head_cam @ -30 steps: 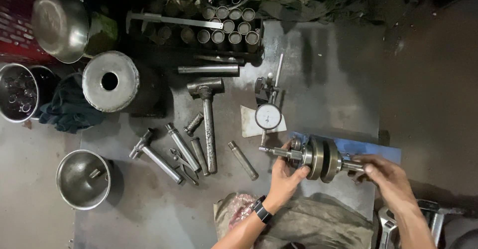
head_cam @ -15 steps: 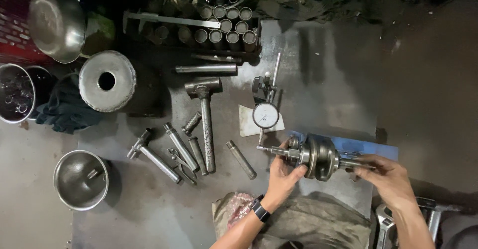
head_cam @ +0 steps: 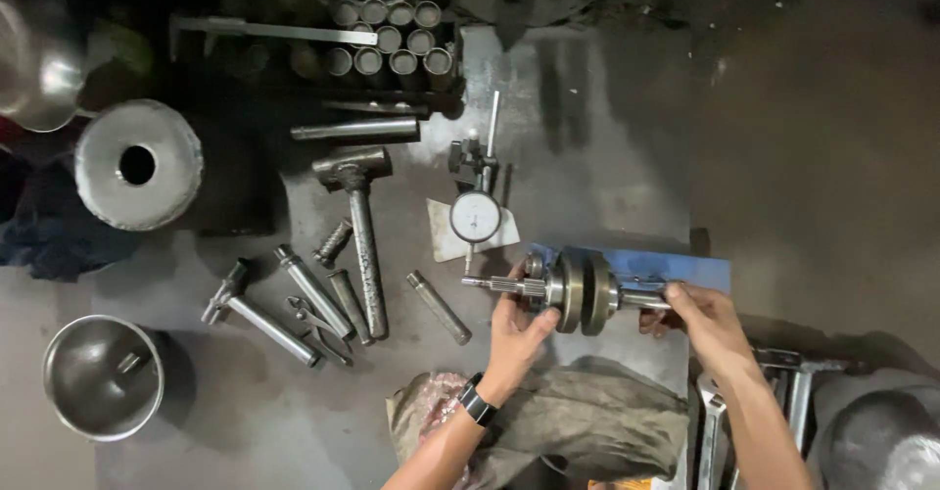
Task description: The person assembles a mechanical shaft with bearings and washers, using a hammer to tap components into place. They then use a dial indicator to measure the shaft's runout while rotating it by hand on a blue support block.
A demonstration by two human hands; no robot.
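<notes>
Both hands [head_cam: 517, 328] [head_cam: 707, 322] grip ribbed, disc-flanked steel crankshaft [head_cam: 578, 292].

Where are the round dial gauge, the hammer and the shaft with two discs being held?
dial gauge [head_cam: 476, 216]: head view, on its round white face.
hammer [head_cam: 365, 255]: head view, midway along its metal handle.
shaft with two discs [head_cam: 586, 292]: head view, on the discs.
</notes>
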